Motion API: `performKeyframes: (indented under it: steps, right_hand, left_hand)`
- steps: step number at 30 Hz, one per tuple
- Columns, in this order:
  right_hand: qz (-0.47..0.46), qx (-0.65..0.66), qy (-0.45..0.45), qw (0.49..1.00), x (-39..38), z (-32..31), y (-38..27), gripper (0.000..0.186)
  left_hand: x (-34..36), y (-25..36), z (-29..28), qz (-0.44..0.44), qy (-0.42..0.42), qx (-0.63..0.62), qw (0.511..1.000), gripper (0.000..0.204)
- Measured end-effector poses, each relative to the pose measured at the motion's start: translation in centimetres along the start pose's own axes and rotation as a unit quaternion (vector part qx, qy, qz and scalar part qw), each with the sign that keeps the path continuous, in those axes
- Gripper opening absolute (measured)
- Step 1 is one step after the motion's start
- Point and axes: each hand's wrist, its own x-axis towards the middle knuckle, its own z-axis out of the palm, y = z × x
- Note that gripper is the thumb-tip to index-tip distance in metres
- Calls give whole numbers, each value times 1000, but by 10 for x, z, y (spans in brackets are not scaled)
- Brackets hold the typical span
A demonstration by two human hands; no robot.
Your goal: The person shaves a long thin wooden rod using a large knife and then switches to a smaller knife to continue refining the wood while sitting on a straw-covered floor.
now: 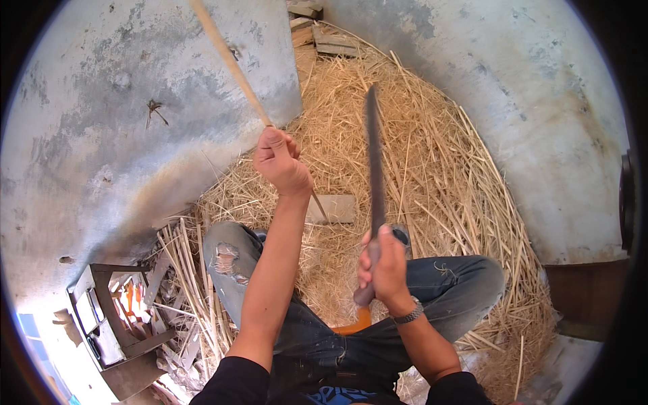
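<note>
A long, pale wooden stick [233,64] is slanting down from the upper edge through the left hand [283,160], whose fingers are curling tightly around it; its thin lower end is showing below the fist, near a flat wooden block [337,209], though whether the two are touching I cannot tell. To the right, the right hand [387,264] is grasping a long knife [375,155] by its greyish handle, and the dark, slightly blurred blade is pointing away from the person, well apart from the stick. A metal-banded watch [409,311] is circling the right wrist. Legs in worn jeans [459,287] are folding around the block, with a curved orange object [361,320] lying between them. Straw and shavings [432,162] are covering the floor beyond, and a dark wooden frame [128,351] is standing at lower left, while stained grey walls [88,135] are rising on both sides.
</note>
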Motion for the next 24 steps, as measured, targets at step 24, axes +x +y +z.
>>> performKeyframes:
  steps: [24]
  right_hand:
    - [-211, 25, 135, 968, -59, -84, -38, 44]
  left_hand:
    - [36, 142, 0, -15, -99, -133, 986, 48]
